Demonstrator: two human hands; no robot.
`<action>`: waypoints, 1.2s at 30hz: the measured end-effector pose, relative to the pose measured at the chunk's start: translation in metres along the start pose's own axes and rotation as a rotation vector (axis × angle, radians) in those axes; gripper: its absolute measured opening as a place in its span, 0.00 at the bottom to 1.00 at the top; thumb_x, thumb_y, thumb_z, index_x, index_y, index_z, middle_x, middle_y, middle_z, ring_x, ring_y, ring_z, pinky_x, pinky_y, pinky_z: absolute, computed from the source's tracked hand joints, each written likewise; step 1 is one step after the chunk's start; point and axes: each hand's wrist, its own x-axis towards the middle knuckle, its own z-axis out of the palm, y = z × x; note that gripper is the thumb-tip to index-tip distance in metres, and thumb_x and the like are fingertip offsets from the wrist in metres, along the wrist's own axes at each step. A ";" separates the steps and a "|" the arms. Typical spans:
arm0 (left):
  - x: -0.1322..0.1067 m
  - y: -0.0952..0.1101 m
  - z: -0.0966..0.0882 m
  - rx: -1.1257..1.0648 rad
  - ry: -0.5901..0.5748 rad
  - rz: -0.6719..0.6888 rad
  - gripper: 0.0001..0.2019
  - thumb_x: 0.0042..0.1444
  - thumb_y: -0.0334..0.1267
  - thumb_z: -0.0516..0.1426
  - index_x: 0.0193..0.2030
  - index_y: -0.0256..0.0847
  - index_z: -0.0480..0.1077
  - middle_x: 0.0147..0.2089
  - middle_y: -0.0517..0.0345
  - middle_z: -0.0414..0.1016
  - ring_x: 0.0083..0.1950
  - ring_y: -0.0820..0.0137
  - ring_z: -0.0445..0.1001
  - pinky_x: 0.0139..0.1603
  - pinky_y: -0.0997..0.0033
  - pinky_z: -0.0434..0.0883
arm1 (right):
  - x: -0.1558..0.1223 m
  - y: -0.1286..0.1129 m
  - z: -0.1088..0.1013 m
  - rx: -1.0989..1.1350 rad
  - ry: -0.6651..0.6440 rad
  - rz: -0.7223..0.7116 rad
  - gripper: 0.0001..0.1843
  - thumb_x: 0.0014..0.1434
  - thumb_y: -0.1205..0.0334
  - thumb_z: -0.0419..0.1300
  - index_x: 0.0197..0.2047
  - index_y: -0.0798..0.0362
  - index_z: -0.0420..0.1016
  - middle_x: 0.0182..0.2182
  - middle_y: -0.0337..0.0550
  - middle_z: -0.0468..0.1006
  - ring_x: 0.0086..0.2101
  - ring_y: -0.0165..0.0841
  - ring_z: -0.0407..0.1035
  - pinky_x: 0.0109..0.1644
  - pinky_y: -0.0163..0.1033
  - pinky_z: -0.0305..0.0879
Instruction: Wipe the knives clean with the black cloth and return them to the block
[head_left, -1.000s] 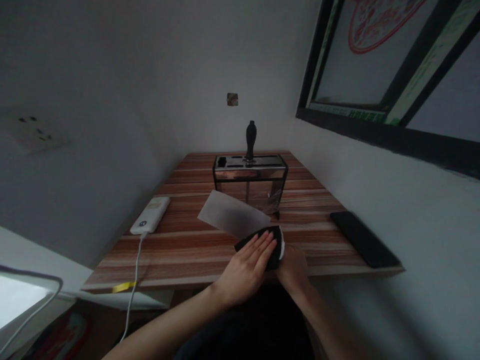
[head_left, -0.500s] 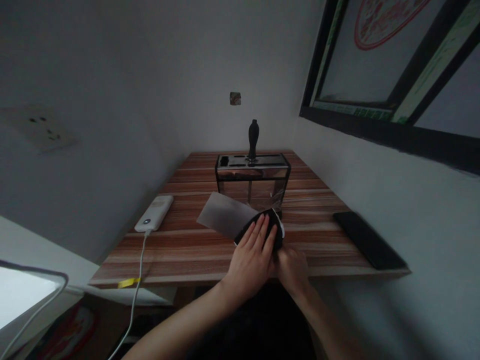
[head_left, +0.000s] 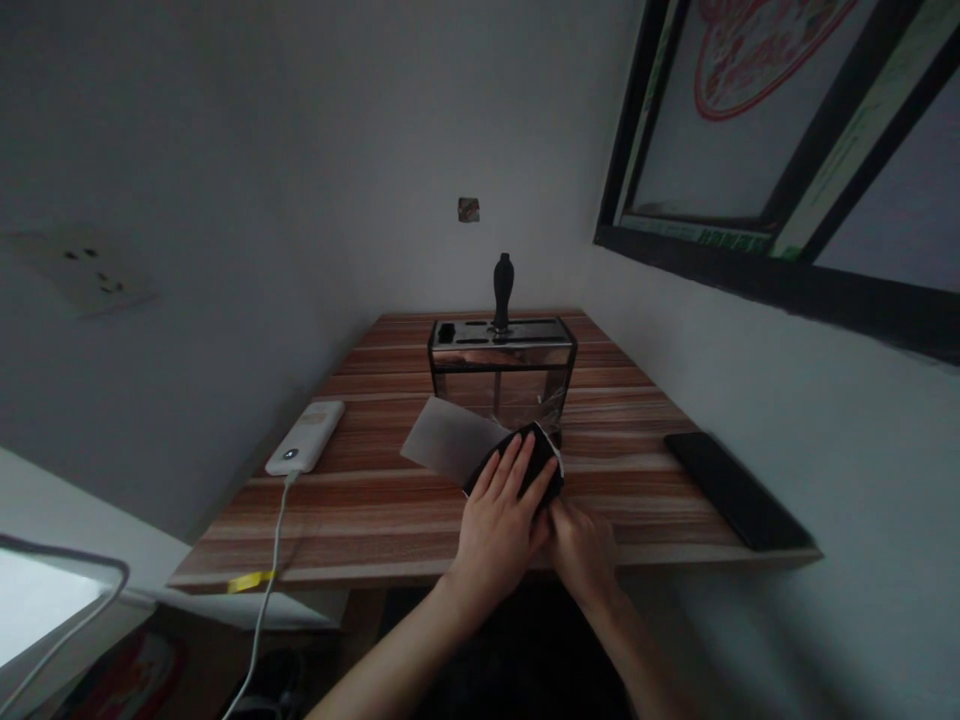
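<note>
A wide grey cleaver blade [head_left: 446,440] slants over the wooden table [head_left: 360,505], in front of a steel knife block [head_left: 501,370]. A black pad with a white edge [head_left: 541,452] lies on the blade's near end. My left hand [head_left: 499,520] rests flat on that pad, fingers stretched out. Just right of it, my right hand [head_left: 585,555] is closed at the blade's near end, where the cleaver's handle is hidden. One black knife handle [head_left: 502,285] sticks up out of the block.
A white power bank [head_left: 304,450] with a white cable [head_left: 266,580] lies at the left, a dark phone [head_left: 731,490] at the right edge. Walls close the table in on three sides. A dark window frame [head_left: 750,260] hangs above right.
My left hand has slid the black pad up along the blade, toward the knife block. The right hand stays closed at the near end. The view has shifted slightly.
</note>
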 end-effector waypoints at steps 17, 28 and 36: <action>-0.005 -0.074 -0.020 0.133 0.180 -0.243 0.30 0.61 0.34 0.52 0.70 0.35 0.50 0.72 0.41 0.49 0.72 0.55 0.48 0.68 0.47 0.53 | -0.004 0.002 0.005 -0.138 0.118 -0.077 0.03 0.56 0.63 0.63 0.36 0.49 0.75 0.25 0.38 0.80 0.28 0.36 0.75 0.29 0.36 0.51; -0.005 -0.088 -0.023 -0.019 0.345 -0.310 0.34 0.59 0.30 0.52 0.71 0.42 0.45 0.71 0.45 0.52 0.73 0.57 0.46 0.69 0.42 0.45 | -0.001 0.001 0.004 -0.108 0.139 -0.044 0.02 0.55 0.63 0.63 0.34 0.49 0.75 0.24 0.38 0.80 0.28 0.35 0.75 0.29 0.35 0.51; -0.003 -0.084 -0.024 0.016 0.244 -0.127 0.28 0.59 0.26 0.49 0.67 0.33 0.54 0.69 0.41 0.56 0.72 0.59 0.50 0.69 0.46 0.53 | 0.000 -0.002 0.001 -0.104 0.083 -0.032 0.04 0.54 0.62 0.64 0.34 0.50 0.74 0.26 0.39 0.81 0.28 0.35 0.75 0.28 0.36 0.51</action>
